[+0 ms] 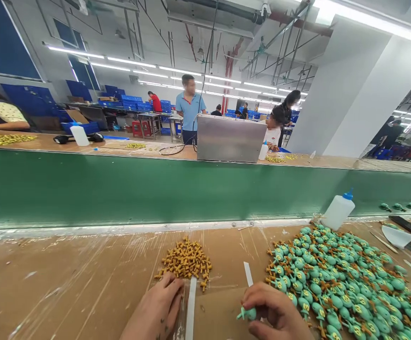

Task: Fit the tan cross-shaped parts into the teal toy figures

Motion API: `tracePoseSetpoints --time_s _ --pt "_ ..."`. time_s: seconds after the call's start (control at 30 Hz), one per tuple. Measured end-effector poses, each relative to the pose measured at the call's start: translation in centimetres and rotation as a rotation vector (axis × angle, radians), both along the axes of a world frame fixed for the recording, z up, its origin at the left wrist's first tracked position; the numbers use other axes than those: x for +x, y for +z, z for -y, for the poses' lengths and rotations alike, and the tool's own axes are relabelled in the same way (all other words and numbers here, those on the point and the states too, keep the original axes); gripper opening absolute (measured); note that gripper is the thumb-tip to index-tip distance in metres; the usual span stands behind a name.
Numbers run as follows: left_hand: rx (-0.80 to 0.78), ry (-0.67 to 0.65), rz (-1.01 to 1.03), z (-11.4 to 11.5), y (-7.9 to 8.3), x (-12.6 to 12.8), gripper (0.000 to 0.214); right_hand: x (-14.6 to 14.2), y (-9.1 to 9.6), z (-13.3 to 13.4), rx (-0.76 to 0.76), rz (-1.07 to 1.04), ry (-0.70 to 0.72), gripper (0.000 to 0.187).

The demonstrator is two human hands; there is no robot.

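Observation:
My right hand (274, 311) pinches a small mint-green toy figure (247, 313) between thumb and fingers, just left of a big heap of similar green figures (333, 278) with yellow marks and brown parts. At the near edge of a pile of small mustard-brown plastic pieces (186, 259) is my left hand (159, 307), its fingers curled together and pointing down. Whatever is between those fingertips is hidden. A white strip (190, 307) lies beside the left hand, and another short white strip (248, 274) lies by the right hand.
Behind the figures stands a white squeeze bottle (338, 210) with a blue cap. A green raised wall (138, 189) bounds the brown-covered bench (67, 283). Several figures (399, 207) rest near its right end. Beyond are a metal box (232, 139) and several people.

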State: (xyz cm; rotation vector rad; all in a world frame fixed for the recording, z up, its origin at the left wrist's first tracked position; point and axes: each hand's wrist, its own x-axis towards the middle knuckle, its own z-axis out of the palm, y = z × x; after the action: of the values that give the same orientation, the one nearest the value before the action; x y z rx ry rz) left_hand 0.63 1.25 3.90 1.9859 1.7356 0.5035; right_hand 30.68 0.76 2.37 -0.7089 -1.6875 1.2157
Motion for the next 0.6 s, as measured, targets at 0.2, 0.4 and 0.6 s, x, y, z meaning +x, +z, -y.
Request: tracePoseSetpoints --time_s 0.2,0.4,0.6 --pt "-0.064 -0.058 -0.082 0.5 -0.7 0.5 0.025 0.1 -0.6 0.3 -0.109 0.094 0.110 0.012" --pt "-0.008 -0.106 -0.017 0.9 -1.0 0.9 0.020 0.0 -2.3 0.5 -0.165 0.012 0.228 0.043" --pt "0.018 -0.069 0.238 0.9 -1.3 1.3 0.015 0.3 -0.3 0.7 -0.120 0.095 0.232 0.029"
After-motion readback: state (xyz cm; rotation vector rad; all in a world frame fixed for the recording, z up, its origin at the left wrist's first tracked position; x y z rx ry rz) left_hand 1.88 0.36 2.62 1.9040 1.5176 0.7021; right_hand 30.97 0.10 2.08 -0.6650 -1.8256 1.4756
